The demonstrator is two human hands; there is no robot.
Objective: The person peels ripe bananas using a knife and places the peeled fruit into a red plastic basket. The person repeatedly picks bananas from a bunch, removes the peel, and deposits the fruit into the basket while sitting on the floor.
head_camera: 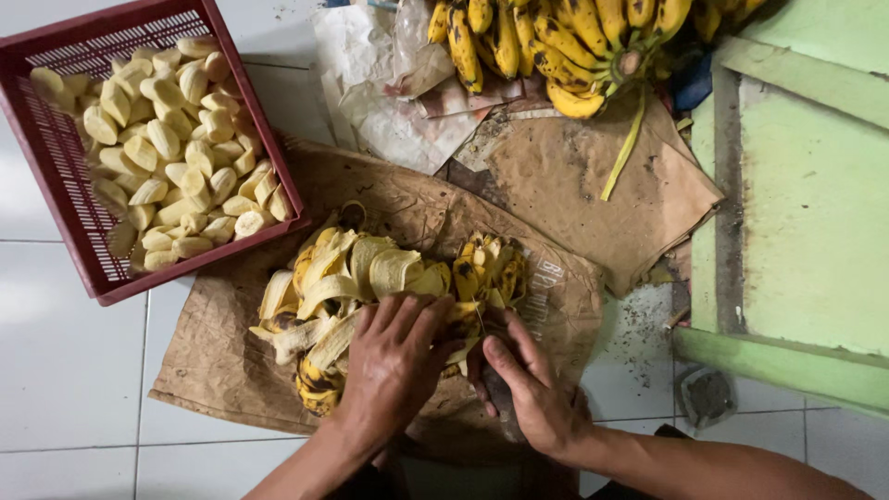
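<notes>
Both hands bear on peel heap: left hand (394, 361) flat, fingers spread over peels (352, 287); right hand (528, 393) curled at heap edge, contents unclear. Peels lie mid-paper (222, 361), crate (56, 157) up-left. Best gather inward, keeping peels on paper.

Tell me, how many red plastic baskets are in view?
1. The red plastic basket sits on the tiled floor at the upper left, filled with peeled bananas. Others may lie outside the frame.
</notes>
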